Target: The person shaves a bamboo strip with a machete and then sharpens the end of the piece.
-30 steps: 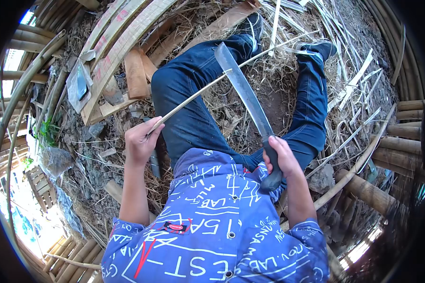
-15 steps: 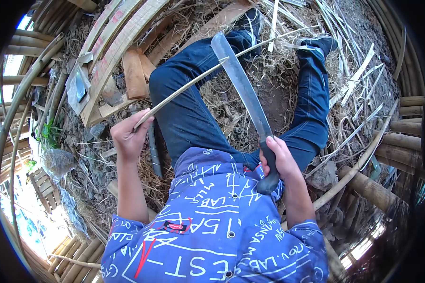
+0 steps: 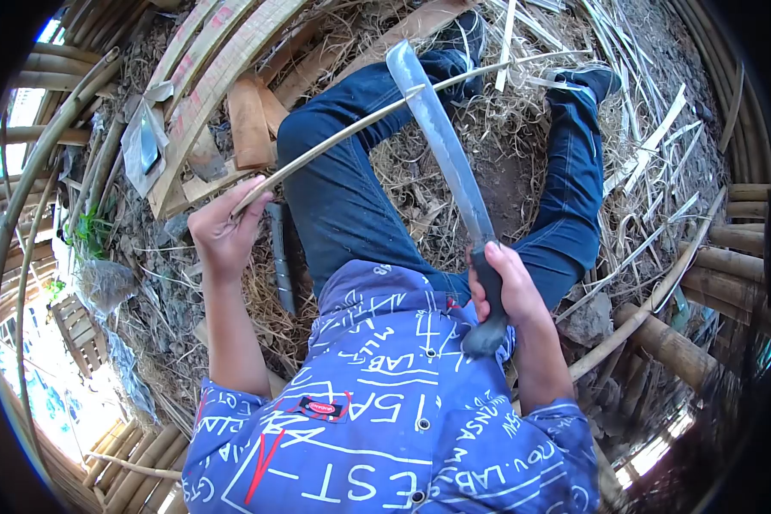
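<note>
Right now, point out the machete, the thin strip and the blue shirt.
Machete (image 3: pixel 445 158): head view, about mid-blade.
Thin strip (image 3: pixel 334 145): head view, along its near stretch.
Blue shirt (image 3: pixel 377 398): head view, middle of the printed front.

I am in a rough, workshop-like bamboo shelter: poles (image 3: pixel 750 210) line the left and right edges of the dirt ground (image 3: pixel 505 180), daylight (image 3: pixel 34 368) glaring between some. Planks (image 3: pixel 223 81), pale split strips (image 3: pixel 654 140) and dry shavings (image 3: pixel 409 163) litter the ground around me.
</note>
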Demonstrator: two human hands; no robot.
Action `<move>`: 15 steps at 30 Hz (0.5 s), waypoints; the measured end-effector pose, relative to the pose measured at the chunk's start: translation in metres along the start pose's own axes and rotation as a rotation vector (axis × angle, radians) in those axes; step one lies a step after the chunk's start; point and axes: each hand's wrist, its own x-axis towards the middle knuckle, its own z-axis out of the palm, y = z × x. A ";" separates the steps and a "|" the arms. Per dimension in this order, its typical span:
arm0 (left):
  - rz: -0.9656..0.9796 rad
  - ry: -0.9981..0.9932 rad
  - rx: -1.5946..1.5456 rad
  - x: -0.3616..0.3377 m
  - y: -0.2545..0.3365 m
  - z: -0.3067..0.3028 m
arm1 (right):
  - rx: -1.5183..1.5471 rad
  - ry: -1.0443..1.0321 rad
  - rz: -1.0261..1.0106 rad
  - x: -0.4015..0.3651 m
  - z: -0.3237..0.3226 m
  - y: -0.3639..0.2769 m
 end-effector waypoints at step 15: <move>0.085 0.038 0.006 0.004 -0.004 0.007 | 0.593 -0.285 0.176 0.009 -0.024 0.008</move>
